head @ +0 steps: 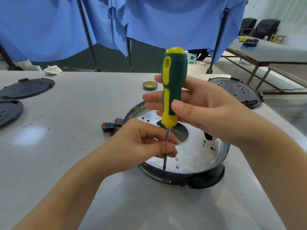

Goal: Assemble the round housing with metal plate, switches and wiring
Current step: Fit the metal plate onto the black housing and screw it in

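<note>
Green-yellow screwdriver (172, 90), gripped by both hands, stands on metal plate (196, 155).

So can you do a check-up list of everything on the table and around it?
Surface: grey table, a few dark specks.
Job's things: silver metal plate seated in round black housing; black-and-red switches beside it; upright green-and-yellow screwdriver, tip on plate.
Clutter: black perforated round covers; grey tape roll; crumpled white rag.
Hands: left hand pinches shaft; right hand grips handle.
Cables: thin cable far right.
Surroundings: blue curtains, second table, dark chairs.
</note>
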